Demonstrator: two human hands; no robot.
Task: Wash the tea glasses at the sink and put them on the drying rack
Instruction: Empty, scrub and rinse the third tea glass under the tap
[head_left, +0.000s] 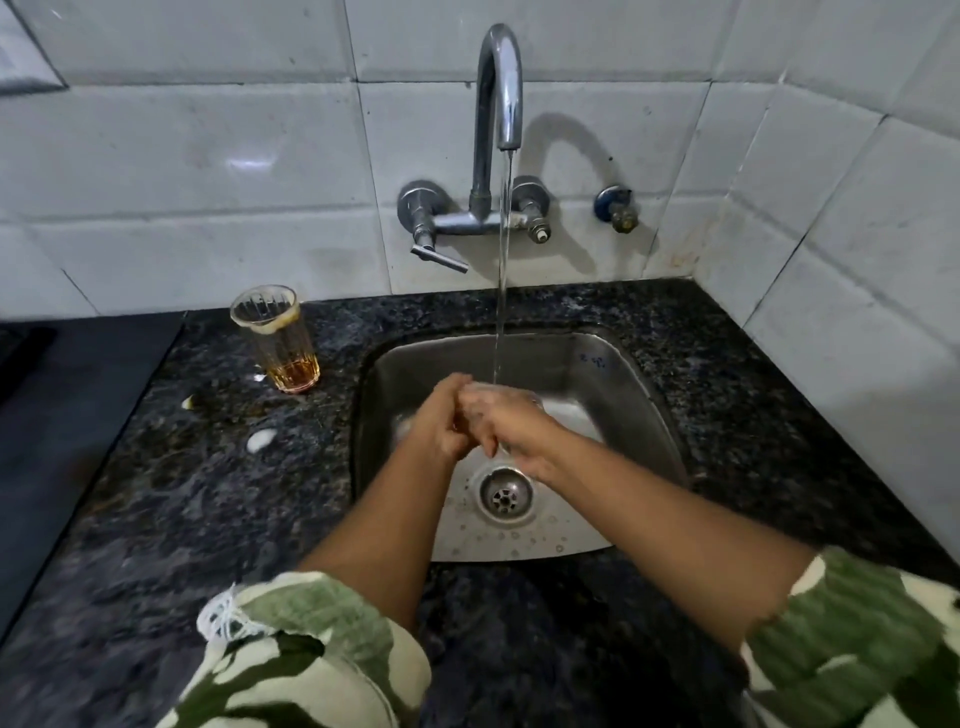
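Over the steel sink (613, 374) both my hands are wrapped around a clear tea glass (531, 399), mostly hidden by my fingers. My left hand (441, 421) grips it from the left and my right hand (504, 421) closes over it from the right. Water from the tap (500, 88) runs down onto the glass and my hands. A second tea glass (278, 338), ribbed, with a little brown tea at the bottom, stands upright on the dark granite counter (218, 493) left of the sink.
The drain (505, 492) lies just below my hands, with water drops around it. Small blobs of foam (260, 439) sit on the counter left of the sink. A black cooktop (62, 395) is at far left. White tiled walls close off the back and right.
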